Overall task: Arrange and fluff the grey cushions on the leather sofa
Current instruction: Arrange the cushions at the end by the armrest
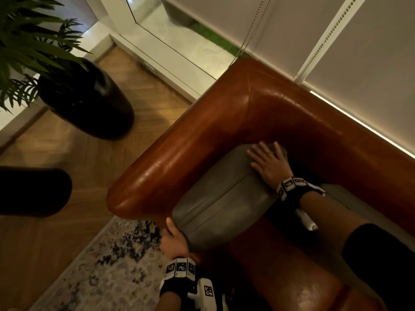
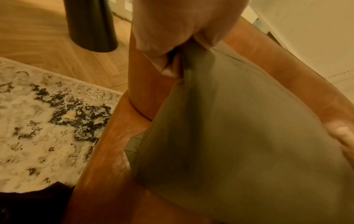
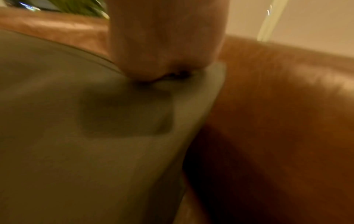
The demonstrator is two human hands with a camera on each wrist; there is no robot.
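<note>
Head view, bottom centre: left hand [image 1: 174,237] grips the near corner of the grey cushion [image 1: 221,198], thumb on top, fingers curled under the edge; the left wrist view shows the same pinch on the fabric. Patterned rug [image 1: 101,272] lies lower left, beside the sofa front. Cushion sits at frame centre, on the seat of the leather sofa [image 1: 224,113], against the armrest in the sofa's corner. Right hand [image 1: 268,161], centre right, lies flat on the cushion's far end, fingers spread and straight, pressing. Second grey cushion edge [image 1: 341,196] shows beyond the right forearm. Dark planter [image 1: 87,99] with fern stands upper left on the wood floor.
</note>
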